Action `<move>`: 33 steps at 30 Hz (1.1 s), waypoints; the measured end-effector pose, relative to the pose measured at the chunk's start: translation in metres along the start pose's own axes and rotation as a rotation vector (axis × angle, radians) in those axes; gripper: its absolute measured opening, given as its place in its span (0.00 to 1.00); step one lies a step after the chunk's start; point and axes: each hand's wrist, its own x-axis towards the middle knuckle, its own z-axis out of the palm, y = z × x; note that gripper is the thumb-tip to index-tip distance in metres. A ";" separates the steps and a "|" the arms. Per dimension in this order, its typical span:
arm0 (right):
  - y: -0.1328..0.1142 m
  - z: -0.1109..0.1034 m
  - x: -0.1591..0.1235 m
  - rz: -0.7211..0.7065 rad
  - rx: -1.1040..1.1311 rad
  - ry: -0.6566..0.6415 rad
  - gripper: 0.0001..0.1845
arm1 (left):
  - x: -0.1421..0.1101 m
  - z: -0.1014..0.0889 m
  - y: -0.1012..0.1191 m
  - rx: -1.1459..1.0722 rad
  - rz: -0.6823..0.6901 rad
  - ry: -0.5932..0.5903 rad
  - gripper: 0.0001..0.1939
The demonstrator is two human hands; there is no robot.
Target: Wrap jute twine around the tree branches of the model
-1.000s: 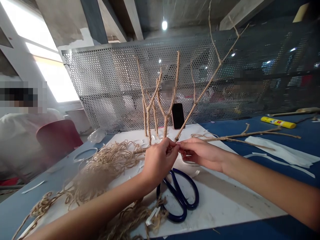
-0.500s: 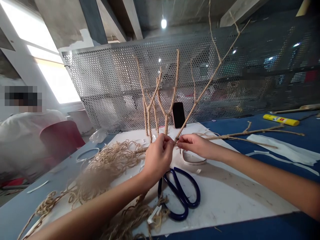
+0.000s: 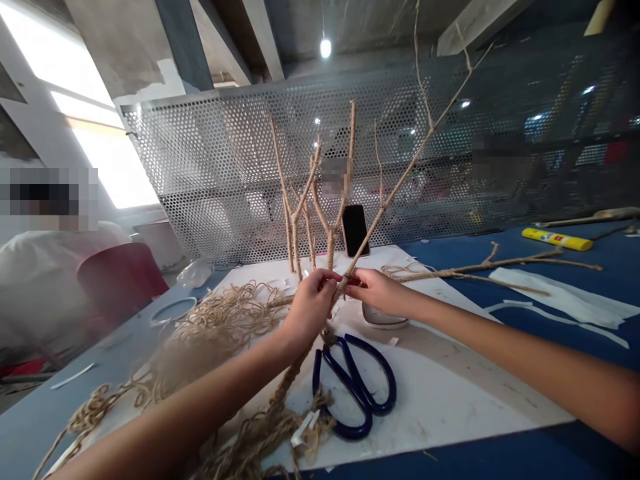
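Observation:
Both my hands meet around the lower part of a long forked branch (image 3: 395, 190) that slants up to the right. Its lower end is wrapped in twine. My left hand (image 3: 314, 301) closes on the wrapped part, fingertips pinched together. From the other side, my right hand (image 3: 373, 290) grips the branch just beside it, fingers bent and partly hidden behind it. Just below my hands lie scissors (image 3: 357, 393) with dark blue handles. Behind stand several twine-wrapped branches (image 3: 330, 243). Loose twine (image 3: 235, 317) is heaped left of my left hand.
White board (image 3: 450, 373) covers part of the blue table. A phone (image 3: 355, 230) leans against the perforated metal screen (image 3: 215, 180). Another branch (image 3: 480, 268), a yellow tube (image 3: 556, 239) and white cloth (image 3: 565, 293) lie right. A tape roll (image 3: 174, 311) lies left; a person (image 3: 55, 287) sits beyond.
The slanting branch and both hands have shifted slightly left and down. My fingers have moved closer together around the wrapped part, and the branch's lower end shows more.

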 end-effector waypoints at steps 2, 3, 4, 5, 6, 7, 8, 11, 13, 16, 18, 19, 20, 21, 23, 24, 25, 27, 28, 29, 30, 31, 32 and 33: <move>-0.001 0.003 0.001 -0.013 0.035 -0.018 0.13 | 0.000 0.000 0.002 -0.022 -0.019 -0.026 0.07; -0.002 0.005 0.002 -0.019 0.053 -0.030 0.13 | 0.000 0.000 0.002 -0.031 -0.027 -0.037 0.07; -0.003 0.006 0.003 -0.025 0.069 -0.043 0.14 | 0.000 0.000 0.003 -0.040 -0.036 -0.046 0.07; -0.003 0.006 0.003 -0.031 0.084 -0.057 0.14 | 0.000 0.000 0.003 -0.047 -0.047 -0.053 0.07; -0.004 0.007 0.004 -0.036 0.097 -0.068 0.13 | -0.001 -0.001 0.003 -0.054 -0.056 -0.057 0.07; -0.004 0.007 0.004 -0.041 0.108 -0.076 0.13 | -0.001 -0.001 0.003 -0.061 -0.064 -0.059 0.08; -0.004 0.007 0.005 -0.046 0.117 -0.083 0.13 | -0.001 -0.001 0.003 -0.069 -0.069 -0.060 0.08; -0.003 0.007 0.005 -0.057 0.141 -0.091 0.12 | 0.000 -0.001 0.002 -0.103 -0.080 -0.065 0.08; -0.001 0.008 0.005 -0.060 0.153 -0.083 0.13 | 0.000 -0.001 0.002 -0.133 -0.096 -0.075 0.07; 0.004 0.010 0.005 -0.051 0.159 -0.039 0.14 | 0.001 -0.001 0.001 -0.183 -0.134 -0.102 0.07; 0.005 0.011 0.005 -0.033 0.158 -0.003 0.16 | 0.001 -0.001 -0.001 -0.208 -0.153 -0.113 0.06; 0.005 0.013 0.005 -0.023 0.157 0.014 0.16 | 0.001 -0.002 -0.002 -0.213 -0.155 -0.113 0.06; 0.005 0.014 0.006 -0.014 0.156 0.029 0.16 | 0.001 -0.002 -0.003 -0.213 -0.152 -0.109 0.06; 0.004 0.015 0.006 -0.006 0.154 0.040 0.16 | 0.001 -0.002 -0.004 -0.207 -0.144 -0.101 0.07; 0.003 0.017 0.006 0.007 0.148 0.054 0.14 | 0.001 -0.003 -0.005 -0.181 -0.121 -0.073 0.07; 0.002 0.017 0.006 0.015 0.144 0.057 0.14 | 0.001 -0.003 -0.005 -0.162 -0.107 -0.054 0.08; 0.002 0.017 0.006 0.023 0.139 0.057 0.13 | 0.001 -0.004 -0.005 -0.142 -0.093 -0.034 0.09; 0.003 0.016 0.004 0.043 0.126 0.055 0.11 | 0.001 -0.004 -0.005 -0.101 -0.061 0.004 0.10; 0.004 0.014 0.002 0.054 0.115 0.057 0.10 | 0.002 -0.004 -0.005 -0.083 -0.044 0.019 0.11; 0.004 0.012 0.000 0.065 0.100 0.065 0.08 | 0.002 -0.004 -0.005 -0.066 -0.028 0.030 0.11; 0.004 0.011 -0.003 0.076 0.083 0.080 0.06 | 0.002 -0.004 -0.005 -0.050 -0.013 0.037 0.12; 0.004 0.009 -0.008 0.089 0.063 0.101 0.05 | 0.002 -0.004 -0.006 -0.036 -0.001 0.042 0.12; 0.002 0.007 -0.012 0.102 0.044 0.126 0.04 | 0.002 -0.005 -0.006 -0.023 0.009 0.045 0.13; 0.000 0.006 -0.018 0.113 0.029 0.150 0.04 | 0.002 -0.005 -0.007 -0.012 0.018 0.046 0.14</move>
